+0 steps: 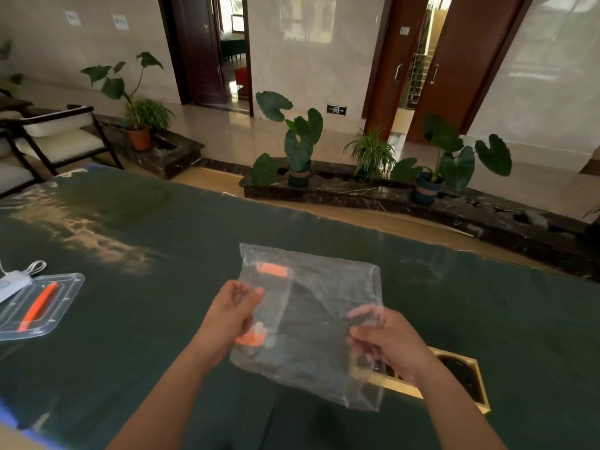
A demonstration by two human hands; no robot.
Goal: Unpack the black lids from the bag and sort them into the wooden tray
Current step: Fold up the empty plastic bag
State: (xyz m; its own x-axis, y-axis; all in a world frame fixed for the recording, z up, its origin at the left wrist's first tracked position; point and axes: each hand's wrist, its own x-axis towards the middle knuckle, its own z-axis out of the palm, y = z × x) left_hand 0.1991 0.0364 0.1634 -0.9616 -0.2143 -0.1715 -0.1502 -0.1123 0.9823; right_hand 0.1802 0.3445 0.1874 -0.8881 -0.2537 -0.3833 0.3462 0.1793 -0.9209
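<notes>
A clear plastic bag (319, 323) hangs in the air over the dark green table (146, 254), with orange marks on its left side. My left hand (232, 315) pinches its left edge and my right hand (388, 341) pinches its right edge. The bag looks see-through and flat; no black lids show inside it. The wooden tray (480, 389) lies on the table under my right wrist, partly hidden by my arm and the bag. Black lids (462, 373) lie in its right compartment.
A clear plastic container (48, 310) holding an orange tool (39, 306) sits at the table's left edge, beside a white tag with a cord (14, 280). Beyond the table's far edge are potted plants (300, 144), a chair (58, 138) and doorways.
</notes>
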